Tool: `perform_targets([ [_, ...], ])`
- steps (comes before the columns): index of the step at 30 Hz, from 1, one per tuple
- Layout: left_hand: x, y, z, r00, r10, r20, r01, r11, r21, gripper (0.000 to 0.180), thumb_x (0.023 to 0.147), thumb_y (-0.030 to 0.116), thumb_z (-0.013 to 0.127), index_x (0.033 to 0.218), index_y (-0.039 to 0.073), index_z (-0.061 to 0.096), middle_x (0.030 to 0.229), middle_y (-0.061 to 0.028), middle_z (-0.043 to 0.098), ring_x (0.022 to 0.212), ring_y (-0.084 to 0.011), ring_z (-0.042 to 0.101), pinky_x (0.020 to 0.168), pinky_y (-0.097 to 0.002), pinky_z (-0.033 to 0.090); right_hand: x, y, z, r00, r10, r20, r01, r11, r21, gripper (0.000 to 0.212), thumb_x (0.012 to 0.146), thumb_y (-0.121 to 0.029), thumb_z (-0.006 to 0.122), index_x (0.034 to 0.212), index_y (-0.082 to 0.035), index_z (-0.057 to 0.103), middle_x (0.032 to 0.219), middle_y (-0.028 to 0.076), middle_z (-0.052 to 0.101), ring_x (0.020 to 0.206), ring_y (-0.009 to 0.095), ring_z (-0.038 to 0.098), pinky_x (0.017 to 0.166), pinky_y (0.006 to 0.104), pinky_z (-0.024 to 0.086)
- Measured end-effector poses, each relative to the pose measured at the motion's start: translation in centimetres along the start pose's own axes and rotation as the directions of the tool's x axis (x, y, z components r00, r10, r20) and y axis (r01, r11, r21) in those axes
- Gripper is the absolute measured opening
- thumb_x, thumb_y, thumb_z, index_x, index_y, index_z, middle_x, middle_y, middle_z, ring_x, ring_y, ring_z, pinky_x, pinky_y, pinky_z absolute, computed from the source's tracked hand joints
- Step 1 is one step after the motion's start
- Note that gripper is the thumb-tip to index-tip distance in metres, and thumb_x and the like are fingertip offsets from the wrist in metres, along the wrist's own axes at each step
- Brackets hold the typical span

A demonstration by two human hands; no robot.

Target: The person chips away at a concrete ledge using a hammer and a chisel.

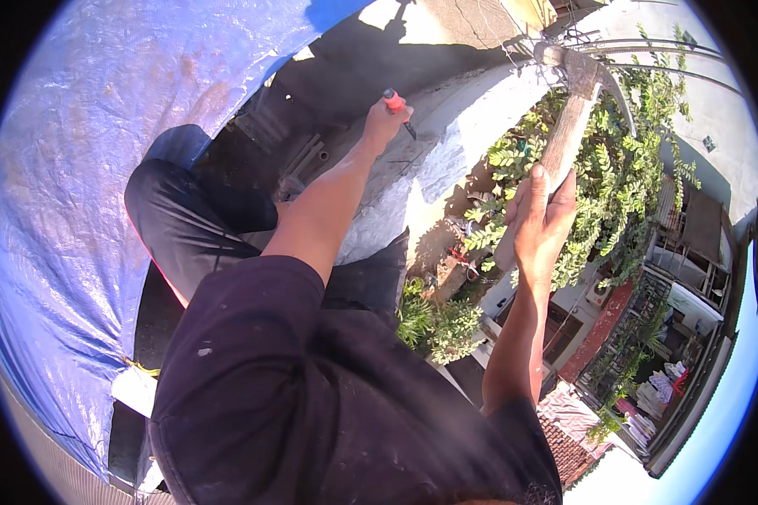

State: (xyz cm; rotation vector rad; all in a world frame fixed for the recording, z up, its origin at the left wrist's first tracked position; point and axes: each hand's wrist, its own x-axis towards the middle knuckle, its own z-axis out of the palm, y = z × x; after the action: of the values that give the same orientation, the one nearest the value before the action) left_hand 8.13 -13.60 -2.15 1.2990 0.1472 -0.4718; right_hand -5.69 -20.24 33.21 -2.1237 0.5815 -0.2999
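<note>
At 12 o'clock, the person's left hand [386,124] curls its fingers around a red-gripped, dark-bladed chisel-like tool [393,102], slanted at a rough, whitewashed masonry ledge [459,126]; whether the tip touches cannot be told. Toward 2 o'clock, the right hand [546,215] has its fingers wrapped around a wooden-handled, metal-headed hammer [567,135], its head well apart from the tool. Striking well probably calls for a seated tip, steady angle, fingers clear of the butt, and measured, square blows.
</note>
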Motion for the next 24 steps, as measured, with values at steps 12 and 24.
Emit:
perform_targets([
  [12, -0.9, 1.0, 0.5, 0.983, 0.099, 0.154, -0.095, 0.995, -0.037, 0.032, 0.087, 0.012, 0.079, 0.115, -0.002, 0.069, 0.102, -0.0058, 0.074, 0.092, -0.0119, 0.068, 0.085, -0.0293, 0.053, -3.4, 3.5, 1.8, 0.931, 0.297, 0.211, -0.299, 0.954, -0.027, 0.021, 0.104, -0.023, 0.058, 0.109, -0.003, 0.057, 0.065, -0.003, 0.049, 0.054, 0.006, 0.045, 0.048, 0.0265, 0.038],
  [24, 0.1, 2.6, 1.0, 0.97, 0.038, 0.238, -0.053, 0.997, 0.054, 0.025, 0.091, 0.018, 0.076, 0.111, 0.003, 0.071, 0.096, -0.0002, 0.072, 0.089, -0.0087, 0.065, 0.084, -0.0266, 0.051, 3.2, -4.7, 2.5, 0.96, -0.254, 0.115, 0.253, 0.967, 0.023, 0.019, 0.105, -0.015, 0.059, 0.114, 0.0, 0.056, 0.072, 0.001, 0.059, 0.058, 0.006, 0.054, 0.051, 0.0249, 0.043],
])
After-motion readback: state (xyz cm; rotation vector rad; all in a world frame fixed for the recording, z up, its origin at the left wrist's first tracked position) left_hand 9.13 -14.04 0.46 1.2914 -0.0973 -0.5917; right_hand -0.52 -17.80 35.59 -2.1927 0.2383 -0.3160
